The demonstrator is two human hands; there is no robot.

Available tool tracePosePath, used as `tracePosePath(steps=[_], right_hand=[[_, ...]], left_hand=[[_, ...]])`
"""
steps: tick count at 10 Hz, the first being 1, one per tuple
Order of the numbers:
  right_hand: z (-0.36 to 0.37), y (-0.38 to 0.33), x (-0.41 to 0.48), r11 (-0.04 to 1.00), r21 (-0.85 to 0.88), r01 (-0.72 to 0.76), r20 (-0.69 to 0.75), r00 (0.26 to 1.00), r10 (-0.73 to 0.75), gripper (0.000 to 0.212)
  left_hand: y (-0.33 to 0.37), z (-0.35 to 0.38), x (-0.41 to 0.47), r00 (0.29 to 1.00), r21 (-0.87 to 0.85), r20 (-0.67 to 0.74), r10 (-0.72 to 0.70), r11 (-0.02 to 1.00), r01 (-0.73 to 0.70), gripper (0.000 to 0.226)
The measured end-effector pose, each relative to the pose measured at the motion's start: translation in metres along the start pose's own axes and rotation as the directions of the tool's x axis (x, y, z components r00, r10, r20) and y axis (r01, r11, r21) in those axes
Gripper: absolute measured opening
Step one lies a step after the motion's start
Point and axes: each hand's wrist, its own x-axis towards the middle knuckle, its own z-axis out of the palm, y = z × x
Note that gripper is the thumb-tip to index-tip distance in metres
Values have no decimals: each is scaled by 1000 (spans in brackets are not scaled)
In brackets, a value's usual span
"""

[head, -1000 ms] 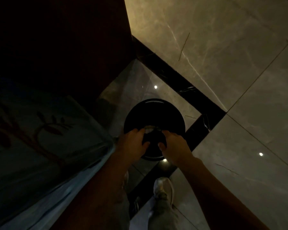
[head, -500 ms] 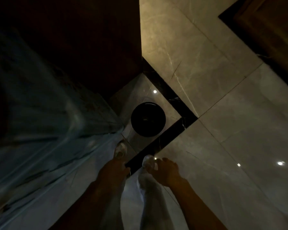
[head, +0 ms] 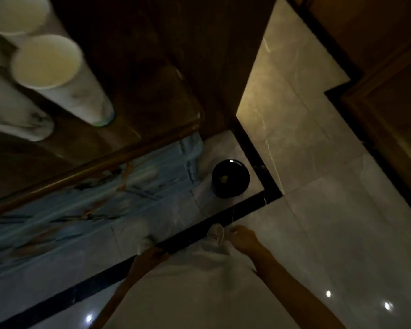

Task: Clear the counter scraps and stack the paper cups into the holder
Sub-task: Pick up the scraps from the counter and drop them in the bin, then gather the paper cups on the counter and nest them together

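1. The paper cups are standing on the dark wooden worktop, far up and to the left of the fingers. Their open mouths are facing up, and their long sides are running up and down.
2. Three cups are showing in a close group. They look blurry, so I cannot tell if they are touching.
3. The left hand is hanging low by the leg. It is the hand on the cups' side, so I think it is the nearer one for reaching them.
4. The left fingers are curling in loosely. I cannot see anything in them.
5. The right hand is hanging low too. Its fingers are bending a little and holding nothing I can see.
6. A round black bin is sitting on the floor, up ahead of both hands. A small pale scrap is lying inside it.
7. I think the scraps part is done, and the cups are coming next. No holder is showing here.
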Motion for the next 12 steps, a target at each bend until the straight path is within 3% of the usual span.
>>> tracePosePath(steps=[1,4,5,6,7,8,9,10,11,12], right_hand=[[16,-15,-8,1000,-8,9,-1,1000,-9,40],[109,-124,-25,990,-82,114,15,993,-113,35],[145,-190,-39,960,-96,262,55,965,-258,26],[172,-262,-61,902,-88,423,94,905,-415,21],[185,-339,-103,850,-19,527,150,842,-518,17],[177,-412,-152,727,9,686,180,714,-676,8],[163,-482,-188,543,16,840,45,542,-839,10],[157,-560,-201,312,-223,924,-130,289,-948,29],[167,-632,-193,187,-455,871,-76,171,-982,71],[184,-666,-177,101,-603,791,157,242,-957,97]], left_hand=[[-38,-12,-14,999,-58,-6,43,997,-44,39],[-132,-107,-53,967,-242,-240,84,960,-143,24],[-169,-151,-65,911,-278,-408,66,941,-192,31],[-197,-204,-90,826,-280,-547,138,900,-335,20],[-211,-256,-128,671,-268,-716,193,811,-519,21],[-211,-298,-159,456,-219,-881,128,742,-633,5],[-207,-327,-169,225,-174,-974,-17,692,-701,26],[-199,-356,-167,168,-212,-977,-130,637,-741,67],[-188,-381,-161,209,-222,-974,-91,574,-788,106],[-177,-397,-159,180,-164,-983,-27,565,-809,108]])
